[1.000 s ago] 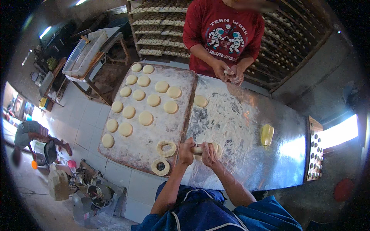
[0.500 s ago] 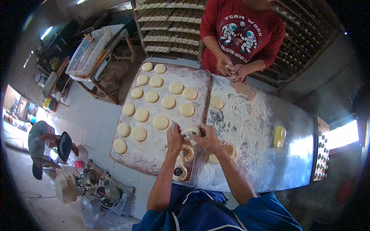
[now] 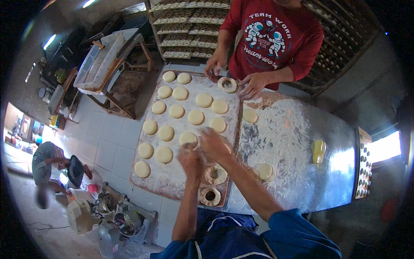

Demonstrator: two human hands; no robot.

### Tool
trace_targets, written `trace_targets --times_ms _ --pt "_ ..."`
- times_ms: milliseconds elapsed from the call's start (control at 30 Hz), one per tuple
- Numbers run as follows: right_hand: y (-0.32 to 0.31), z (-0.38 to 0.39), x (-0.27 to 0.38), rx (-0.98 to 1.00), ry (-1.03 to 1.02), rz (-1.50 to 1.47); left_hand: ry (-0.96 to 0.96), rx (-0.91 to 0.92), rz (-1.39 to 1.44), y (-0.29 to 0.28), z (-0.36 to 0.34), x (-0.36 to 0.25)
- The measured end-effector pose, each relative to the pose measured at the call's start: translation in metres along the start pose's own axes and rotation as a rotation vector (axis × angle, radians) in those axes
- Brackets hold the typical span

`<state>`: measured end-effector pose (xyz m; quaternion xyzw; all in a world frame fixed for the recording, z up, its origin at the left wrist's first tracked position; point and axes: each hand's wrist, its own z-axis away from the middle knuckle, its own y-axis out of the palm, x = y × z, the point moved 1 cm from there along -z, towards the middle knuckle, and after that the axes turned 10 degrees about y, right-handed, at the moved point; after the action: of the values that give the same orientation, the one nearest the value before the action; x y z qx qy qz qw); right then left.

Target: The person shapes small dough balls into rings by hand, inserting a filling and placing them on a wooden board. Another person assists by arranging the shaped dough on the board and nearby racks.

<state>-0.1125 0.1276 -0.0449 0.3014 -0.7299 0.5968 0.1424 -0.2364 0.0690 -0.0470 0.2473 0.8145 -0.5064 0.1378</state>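
Note:
My left hand [image 3: 189,157] is blurred over the floured wooden board [image 3: 140,170], just below a pale dough disc [image 3: 188,137]; its fingers are too smeared to read. My right hand [image 3: 211,142] reaches over the board beside that disc, fingers loosely apart, with a pale piece [image 3: 226,150] partly hidden behind it. Two dough rings [image 3: 222,175] lie near my forearms on the board's near right corner. Rows of dough discs [image 3: 164,154] cover the board. On the floured steel table [image 3: 297,185] are a pair of overlapping discs [image 3: 266,171] and a yellow lump [image 3: 318,151].
A co-worker [image 3: 276,52] in red holds a dough ring [image 3: 227,84] at the board's far edge. Behind are racks of trays [image 3: 189,30]; at left a wooden stand [image 3: 118,64], a crouching person [image 3: 49,159] and floor equipment [image 3: 120,216]. A studded board [image 3: 363,164] stands at right.
My hands have moved forward over the discs, and the ring held between them is no longer clearly visible. The co-worker's hands have moved down-left and spread around a ring above the board.

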Motion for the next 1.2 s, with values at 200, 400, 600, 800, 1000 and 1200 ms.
trace_targets --times_ms 200,400,600,800,1000,1200 --pt "0.045 -0.031 0.058 0.233 0.053 0.332 -0.025 0.13 -0.354 -0.05 0.006 0.112" --pt "-0.022 0.031 0.041 0.219 0.233 -0.528 -0.052 0.185 -0.208 -0.089 -0.004 0.075" --pt "-0.166 0.183 -0.069 0.032 0.523 -0.274 0.033 0.308 0.42 -0.07 0.028 -0.087" --pt "-0.204 0.276 -0.136 -0.105 0.788 0.186 0.323 0.639 0.554 0.001 0.087 -0.225" --pt "-0.23 0.298 -0.145 -0.068 0.911 -0.259 0.278 0.612 0.688 0.044 0.118 -0.261" --pt "-0.255 0.304 -0.141 -0.065 0.844 -0.926 -0.485 0.675 1.344 0.067 0.132 -0.292"
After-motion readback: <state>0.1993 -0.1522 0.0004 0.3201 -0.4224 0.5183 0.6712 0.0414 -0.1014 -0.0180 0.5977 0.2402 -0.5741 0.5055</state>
